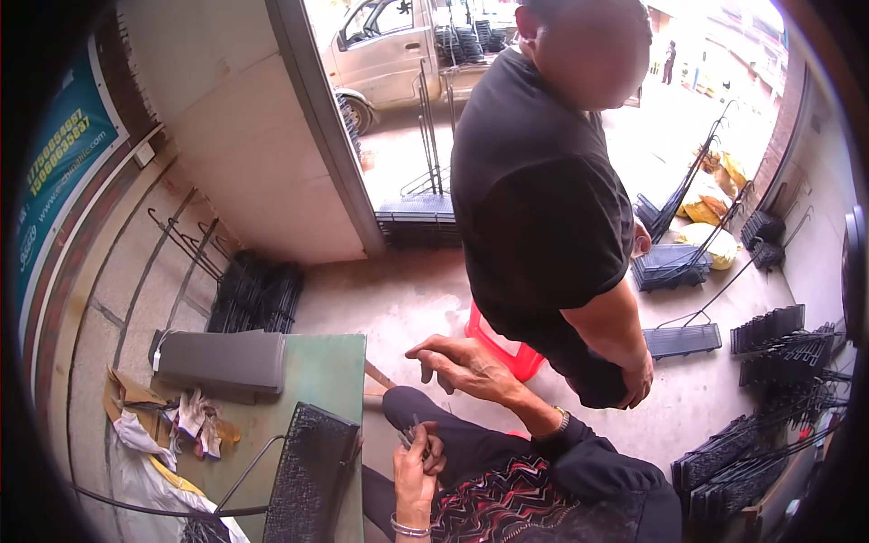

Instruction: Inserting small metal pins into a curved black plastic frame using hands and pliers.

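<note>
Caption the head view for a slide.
Left hand holding small grey pieces, right hand extended, beside a green table while a person in black stands nearby.

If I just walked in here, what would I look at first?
Probably the person in a black T-shirt, filling the upper middle before the bright doorway. Next, maybe the red plastic stool showing beside that person's legs. Nearer, at lower middle, the left hand holds small greyish pieces, while the right hand is open.
</note>
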A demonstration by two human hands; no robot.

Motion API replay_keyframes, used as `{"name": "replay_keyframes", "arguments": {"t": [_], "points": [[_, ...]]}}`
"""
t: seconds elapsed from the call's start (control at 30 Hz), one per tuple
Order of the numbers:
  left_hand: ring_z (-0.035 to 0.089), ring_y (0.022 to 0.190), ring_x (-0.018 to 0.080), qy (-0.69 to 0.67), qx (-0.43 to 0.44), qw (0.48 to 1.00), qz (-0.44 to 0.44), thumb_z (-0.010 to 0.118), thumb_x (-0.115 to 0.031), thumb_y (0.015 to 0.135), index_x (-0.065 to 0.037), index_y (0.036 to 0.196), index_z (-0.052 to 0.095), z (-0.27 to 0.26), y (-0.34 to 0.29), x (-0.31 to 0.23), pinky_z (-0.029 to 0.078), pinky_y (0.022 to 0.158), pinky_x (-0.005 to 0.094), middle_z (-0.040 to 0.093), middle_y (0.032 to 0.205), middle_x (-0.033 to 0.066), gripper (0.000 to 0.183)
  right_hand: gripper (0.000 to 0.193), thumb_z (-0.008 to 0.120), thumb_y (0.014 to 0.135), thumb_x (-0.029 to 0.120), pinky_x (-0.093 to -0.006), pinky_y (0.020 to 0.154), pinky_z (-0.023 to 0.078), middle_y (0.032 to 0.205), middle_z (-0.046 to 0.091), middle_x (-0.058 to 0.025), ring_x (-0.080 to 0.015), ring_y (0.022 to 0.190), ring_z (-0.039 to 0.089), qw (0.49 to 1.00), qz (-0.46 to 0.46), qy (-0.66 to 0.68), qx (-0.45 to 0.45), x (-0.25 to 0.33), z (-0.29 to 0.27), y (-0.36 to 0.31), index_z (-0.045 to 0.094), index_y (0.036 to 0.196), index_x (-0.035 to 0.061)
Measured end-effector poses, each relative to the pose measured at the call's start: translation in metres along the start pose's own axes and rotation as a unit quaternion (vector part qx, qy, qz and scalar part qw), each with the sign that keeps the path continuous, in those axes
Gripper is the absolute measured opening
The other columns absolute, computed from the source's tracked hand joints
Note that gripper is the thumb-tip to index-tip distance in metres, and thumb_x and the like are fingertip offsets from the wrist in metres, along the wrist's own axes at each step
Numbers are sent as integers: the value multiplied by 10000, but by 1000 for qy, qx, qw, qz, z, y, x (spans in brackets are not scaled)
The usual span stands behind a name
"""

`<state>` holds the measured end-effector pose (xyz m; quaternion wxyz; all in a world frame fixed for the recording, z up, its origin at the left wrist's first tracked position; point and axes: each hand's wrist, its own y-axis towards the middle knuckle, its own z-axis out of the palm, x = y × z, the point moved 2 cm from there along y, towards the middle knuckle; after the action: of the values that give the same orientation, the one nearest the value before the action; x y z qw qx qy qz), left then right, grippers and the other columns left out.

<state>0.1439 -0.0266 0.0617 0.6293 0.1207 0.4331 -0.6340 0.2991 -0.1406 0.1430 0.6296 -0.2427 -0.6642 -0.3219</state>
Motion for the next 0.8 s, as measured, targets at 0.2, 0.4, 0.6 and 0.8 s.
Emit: {"name": "replay_keyframes", "arguments": {"t": [0.2,0.4,0.6,0.8], "points": [[268,451,26,33,34,999,-1,506,-296,1003,13,1159,549,3,-6,-6,207,420,199,461,656,-15,348,268,470,992,89,-191,504,424,791,633,-31,-36,561,505,996,-56,-10,-68,25,-13,-2,561,1236,28],[277,434,40,60,-25,995,74,471,-263,1017,-19,1130,537,-6,-5,-49,226,411,202,457,621,-6,278,366,437,1007,127,-190,440,378,736,606,-82,-68,481,477,878,-361,-12,-315,102,-20,-33,401,1336,-30],[282,455,43,64,-7,986,154,479,-271,1016,-15,1121,545,19,-10,-92,218,423,208,441,612,-16,284,485,463,1018,242,-173,397,297,654,564,-41,-49,422,401,854,-441,36,-273,145,1,8,351,1397,-40],[309,480,50,13,-38,985,170,512,-278,1001,-54,1210,547,23,12,-113,232,443,198,483,685,-3,309,727,569,924,207,-275,442,437,660,641,-118,-133,457,513,955,-276,-89,-56,204,23,172,164,1453,-85]]}}
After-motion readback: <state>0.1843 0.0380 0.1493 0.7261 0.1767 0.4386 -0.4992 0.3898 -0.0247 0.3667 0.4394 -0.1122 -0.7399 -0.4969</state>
